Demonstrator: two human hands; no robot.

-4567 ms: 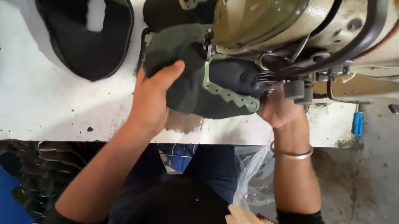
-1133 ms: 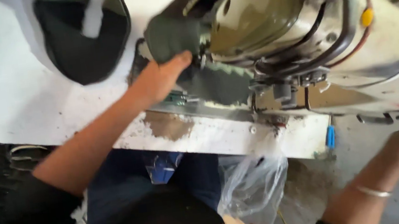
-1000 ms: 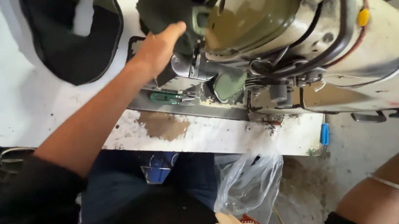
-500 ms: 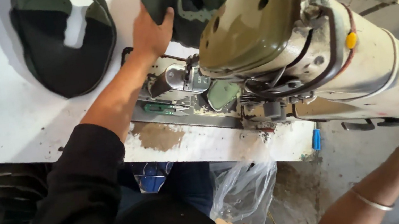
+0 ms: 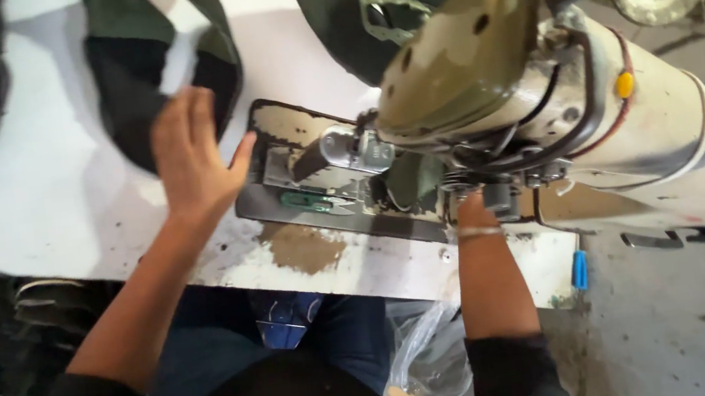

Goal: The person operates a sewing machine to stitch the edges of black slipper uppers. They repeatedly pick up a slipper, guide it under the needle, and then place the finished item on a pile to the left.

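two hands have shifted: my left hand [image 5: 193, 161], open and empty, now hovers at the dark shoe upper [image 5: 159, 64] in the upper left, while my right hand [image 5: 470, 206] has returned under the sewing machine [image 5: 541, 98]; its grip i cannot tell.

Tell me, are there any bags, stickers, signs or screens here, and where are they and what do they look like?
Clear plastic bag: hangs below the table's front edge, between the person's arms; crumpled and see-through.
Small green label: on the dark metal plate of the sewing machine, just right of the left hand; a narrow strip.
Yellow round sticker or button: on the machine's cream body.
No signs or screens show.
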